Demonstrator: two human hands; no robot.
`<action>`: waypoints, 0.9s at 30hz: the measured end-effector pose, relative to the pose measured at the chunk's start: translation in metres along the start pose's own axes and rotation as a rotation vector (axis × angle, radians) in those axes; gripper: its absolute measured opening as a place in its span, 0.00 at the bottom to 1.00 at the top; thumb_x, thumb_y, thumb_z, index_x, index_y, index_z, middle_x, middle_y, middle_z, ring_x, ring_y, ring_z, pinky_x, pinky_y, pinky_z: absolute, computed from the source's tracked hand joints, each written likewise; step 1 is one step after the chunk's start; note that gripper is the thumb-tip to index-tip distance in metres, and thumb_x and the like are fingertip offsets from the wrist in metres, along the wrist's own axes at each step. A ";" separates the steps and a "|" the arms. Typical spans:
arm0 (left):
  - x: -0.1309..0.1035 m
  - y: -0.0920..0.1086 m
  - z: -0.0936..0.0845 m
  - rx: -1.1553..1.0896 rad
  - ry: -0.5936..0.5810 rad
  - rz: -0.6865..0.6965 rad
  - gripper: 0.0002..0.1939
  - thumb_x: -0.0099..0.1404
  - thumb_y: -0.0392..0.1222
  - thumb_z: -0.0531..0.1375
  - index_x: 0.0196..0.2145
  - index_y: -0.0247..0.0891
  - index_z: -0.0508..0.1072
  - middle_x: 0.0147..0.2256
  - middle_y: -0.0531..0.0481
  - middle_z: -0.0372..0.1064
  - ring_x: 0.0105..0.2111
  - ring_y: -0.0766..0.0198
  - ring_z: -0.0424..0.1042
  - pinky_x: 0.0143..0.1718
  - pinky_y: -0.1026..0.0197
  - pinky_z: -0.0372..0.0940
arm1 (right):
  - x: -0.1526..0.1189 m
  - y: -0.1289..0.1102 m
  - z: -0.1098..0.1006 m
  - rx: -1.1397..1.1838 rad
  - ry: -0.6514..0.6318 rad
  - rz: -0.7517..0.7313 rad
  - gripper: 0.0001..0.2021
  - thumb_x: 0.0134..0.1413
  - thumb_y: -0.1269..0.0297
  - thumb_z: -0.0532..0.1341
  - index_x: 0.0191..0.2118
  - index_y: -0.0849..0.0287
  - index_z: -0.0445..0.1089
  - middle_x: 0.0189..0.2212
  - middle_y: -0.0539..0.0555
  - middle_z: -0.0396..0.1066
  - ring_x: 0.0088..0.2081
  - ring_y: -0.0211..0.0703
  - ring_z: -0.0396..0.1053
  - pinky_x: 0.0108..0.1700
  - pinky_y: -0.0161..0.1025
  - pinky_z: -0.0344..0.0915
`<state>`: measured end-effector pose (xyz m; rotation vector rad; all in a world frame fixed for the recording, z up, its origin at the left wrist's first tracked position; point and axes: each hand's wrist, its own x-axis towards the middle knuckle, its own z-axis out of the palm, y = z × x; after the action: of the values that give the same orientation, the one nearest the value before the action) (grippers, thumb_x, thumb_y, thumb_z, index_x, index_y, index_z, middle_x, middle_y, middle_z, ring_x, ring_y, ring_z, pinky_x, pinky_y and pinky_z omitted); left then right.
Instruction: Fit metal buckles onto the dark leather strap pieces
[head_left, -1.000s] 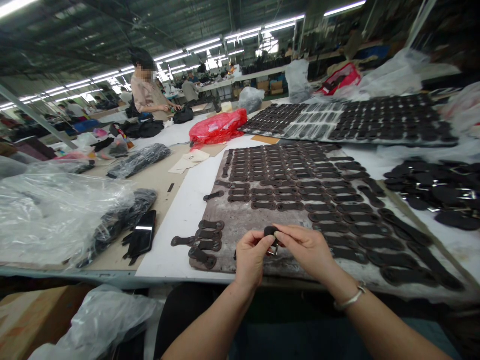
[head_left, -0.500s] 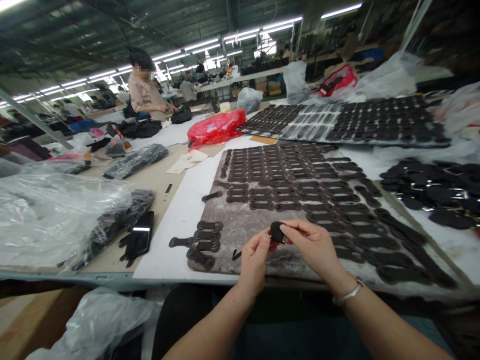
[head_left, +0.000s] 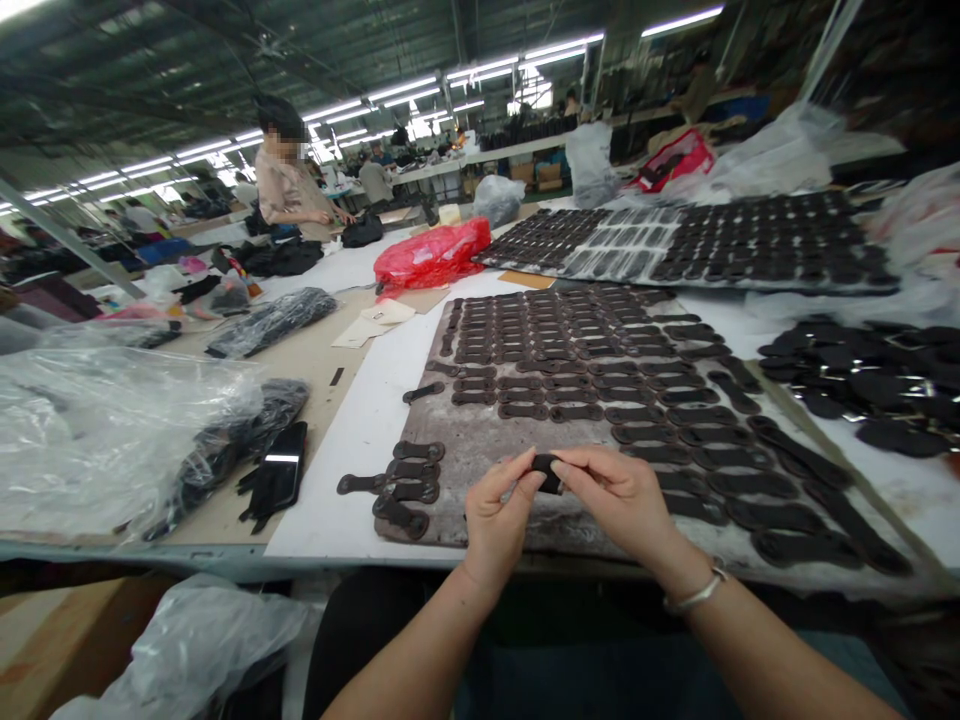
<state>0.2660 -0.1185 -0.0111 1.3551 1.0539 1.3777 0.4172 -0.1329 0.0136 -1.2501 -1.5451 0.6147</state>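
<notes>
Between my two hands is a small black tab [head_left: 548, 473], raised just above the front of a grey board [head_left: 480, 440]. My left hand [head_left: 501, 510] pinches its left side between thumb and fingers. On the other side, my right hand [head_left: 619, 500], with a silvery bangle on the wrist, grips the tab's right edge. Fingers cover much of the piece, so its full shape is hidden. Rows of dark dumbbell-shaped strips [head_left: 577, 412] lie on the board beyond and to the right of my hands. A few more such strips [head_left: 417, 470] overlap at the board's left edge.
At right lies a heap of black pieces with metal rings [head_left: 885, 385]. Behind the board is a second panel [head_left: 780, 240] with more dark pieces. A red plastic bag [head_left: 435, 255], a phone [head_left: 279, 468] and clear plastic wrap [head_left: 112, 430] lie leftward. A person [head_left: 289, 190] stands far left.
My left fingers have moved up and right onto the tab, which has tipped and come slightly lower and left. The metal ring seen under it earlier is now hidden.
</notes>
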 end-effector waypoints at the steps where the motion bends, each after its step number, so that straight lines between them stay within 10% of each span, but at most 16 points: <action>1: 0.000 0.000 0.000 0.005 -0.010 0.016 0.13 0.57 0.38 0.63 0.41 0.46 0.77 0.39 0.49 0.76 0.40 0.60 0.73 0.49 0.56 0.63 | 0.000 0.000 0.000 -0.012 0.001 -0.012 0.07 0.55 0.63 0.60 0.38 0.56 0.75 0.30 0.52 0.75 0.30 0.42 0.72 0.35 0.38 0.70; 18: 0.001 -0.002 0.001 -0.031 -0.041 -0.098 0.13 0.60 0.42 0.60 0.41 0.37 0.76 0.37 0.46 0.75 0.38 0.60 0.72 0.44 0.58 0.65 | -0.003 0.008 0.008 -0.035 0.050 0.105 0.09 0.52 0.62 0.62 0.38 0.57 0.76 0.30 0.52 0.76 0.28 0.42 0.72 0.30 0.36 0.69; 27: 0.004 0.001 0.002 0.094 -0.294 -0.164 0.11 0.59 0.44 0.60 0.35 0.35 0.78 0.31 0.48 0.74 0.33 0.61 0.70 0.39 0.61 0.63 | -0.001 0.007 0.005 0.008 0.101 0.133 0.09 0.52 0.61 0.62 0.37 0.57 0.75 0.32 0.53 0.76 0.33 0.44 0.73 0.36 0.38 0.70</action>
<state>0.2677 -0.1152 -0.0096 1.4535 1.0144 0.9848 0.4159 -0.1304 0.0058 -1.3658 -1.3831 0.6326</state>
